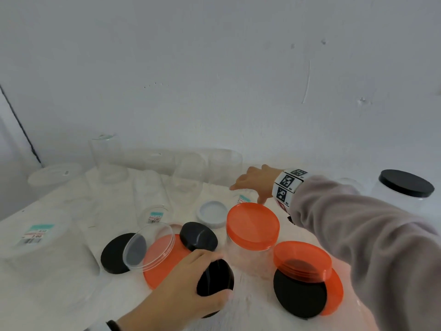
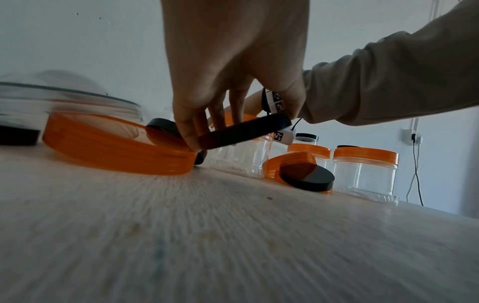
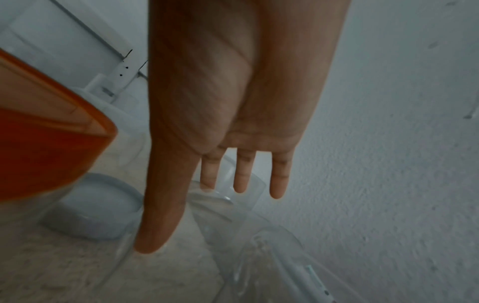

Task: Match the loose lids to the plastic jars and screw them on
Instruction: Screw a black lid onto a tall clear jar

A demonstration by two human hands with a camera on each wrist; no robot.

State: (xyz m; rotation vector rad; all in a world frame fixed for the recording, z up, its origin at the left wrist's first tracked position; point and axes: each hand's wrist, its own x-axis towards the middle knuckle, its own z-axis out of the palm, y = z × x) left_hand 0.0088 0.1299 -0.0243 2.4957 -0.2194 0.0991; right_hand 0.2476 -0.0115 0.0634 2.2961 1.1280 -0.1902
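Note:
My left hand [image 1: 210, 275] grips a black lid [image 2: 243, 131] by its rim and holds it tilted, just off the white table [image 1: 250, 306]. My right hand [image 1: 248, 187] reaches toward the back, fingers [image 3: 239, 176] straight and spread over a clear jar [image 3: 228, 201] with a price sticker [image 1: 244, 199]. Whether they touch it is unclear. A clear jar with an orange lid [image 1: 253, 225] stands just in front of that hand. Loose lids lie around: black lids [image 1: 198, 236], [image 1: 117, 253], [image 1: 299, 290], orange lids [image 1: 164, 261], [image 1: 301, 259], a clear lid [image 1: 148, 247] and a white lid [image 1: 212, 213].
Several lidless clear jars [image 1: 186, 173] crowd the back and left of the table, some with price stickers [image 1: 35, 234]. A jar with a black lid [image 1: 405, 185] stands at the far right. More orange-lidded jars [image 2: 365, 172] sit to the right. The wall is close behind.

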